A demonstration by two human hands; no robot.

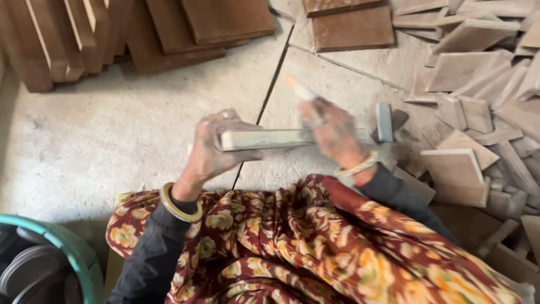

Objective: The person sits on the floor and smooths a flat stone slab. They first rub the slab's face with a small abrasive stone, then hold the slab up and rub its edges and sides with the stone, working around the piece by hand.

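My left hand grips the left end of a flat, pale wooden piece held level above my lap. My right hand is at its right end, blurred with motion, and holds a small pale stick-like tool that points up and away from me. Both hands are dusty and wear bangles at the wrist. A floral cloth covers my lap below the hands.
A heap of pale cut wooden blocks lies to the right. Brown boards are stacked at the back, and more lean at the far left. A teal-rimmed basin with dark discs sits at the bottom left. The floor is grey concrete.
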